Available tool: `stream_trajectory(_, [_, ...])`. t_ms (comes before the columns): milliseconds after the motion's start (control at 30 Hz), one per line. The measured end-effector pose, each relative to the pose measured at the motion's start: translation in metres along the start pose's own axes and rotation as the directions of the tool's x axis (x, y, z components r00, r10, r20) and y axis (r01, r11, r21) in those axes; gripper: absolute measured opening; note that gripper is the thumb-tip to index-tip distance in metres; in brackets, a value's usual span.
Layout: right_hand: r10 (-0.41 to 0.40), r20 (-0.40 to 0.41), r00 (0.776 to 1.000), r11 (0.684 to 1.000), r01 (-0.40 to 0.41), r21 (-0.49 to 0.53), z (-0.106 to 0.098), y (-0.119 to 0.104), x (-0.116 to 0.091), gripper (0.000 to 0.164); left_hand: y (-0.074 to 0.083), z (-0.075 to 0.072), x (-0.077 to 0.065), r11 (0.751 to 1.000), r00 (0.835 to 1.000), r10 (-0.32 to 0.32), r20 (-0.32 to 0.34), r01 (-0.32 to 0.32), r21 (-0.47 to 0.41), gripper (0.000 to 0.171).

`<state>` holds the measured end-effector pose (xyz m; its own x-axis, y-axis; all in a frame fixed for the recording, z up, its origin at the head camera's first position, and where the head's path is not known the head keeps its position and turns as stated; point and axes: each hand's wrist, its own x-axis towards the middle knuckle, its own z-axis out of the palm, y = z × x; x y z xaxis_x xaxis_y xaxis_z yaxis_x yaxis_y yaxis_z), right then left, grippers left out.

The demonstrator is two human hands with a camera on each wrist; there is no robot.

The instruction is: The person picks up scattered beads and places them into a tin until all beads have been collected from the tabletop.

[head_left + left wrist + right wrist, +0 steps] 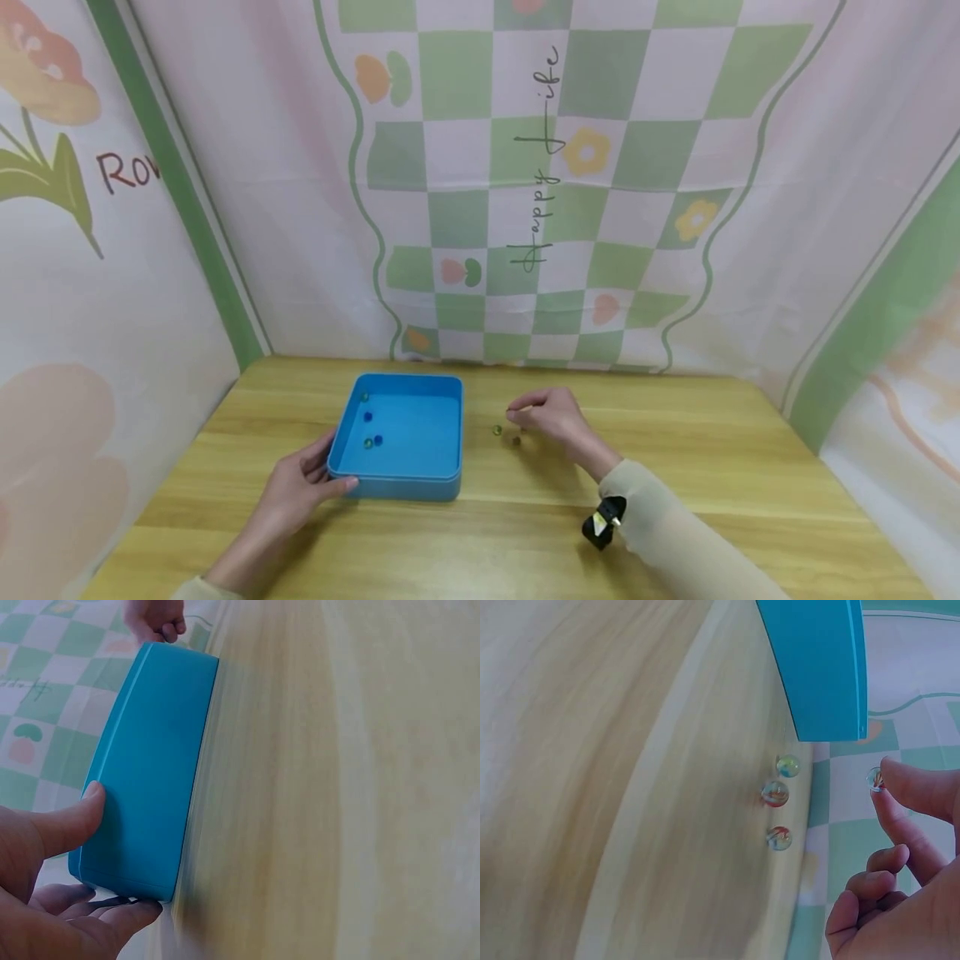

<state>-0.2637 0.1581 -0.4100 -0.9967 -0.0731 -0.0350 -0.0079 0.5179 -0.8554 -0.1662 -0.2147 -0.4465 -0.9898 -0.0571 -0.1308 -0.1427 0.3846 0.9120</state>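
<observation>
Evidently, the work turns on a delicate pinch: the right grip (555, 414) has thumb and forefinger together on one marble (874, 778), raised above the tabletop (675, 467) to the right of the box (405, 488). The marble sits right out at the fingertips, so even pressure from both sides should serve better than force — a hard squeeze could shoot something so round and smooth sideways.

Three loose marbles (775, 793) lie on the tabletop near that hand; a low sweep of the wrist might set them rolling, so it pays to lift first, the other fingers tucked in.

The left grip (296, 487) is clamped on the box's near left corner, thumb against the front wall, and that brace should be firm but calm — a jolt could scatter the four marbles (378, 440) lying toward the left inside. Any pass over the right wall calls for height above the rim, then a gentle, low release to limit bouncing.
</observation>
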Motion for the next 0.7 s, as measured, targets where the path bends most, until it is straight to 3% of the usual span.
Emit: stream_trajectory(700, [-0.023,0.041,0.999,1.0,0.022,0.007,0.02,-0.03,0.007,0.01,-0.001,0.0,-0.001,1.0,1.0,0.024,0.002,-0.024,-0.01,0.089])
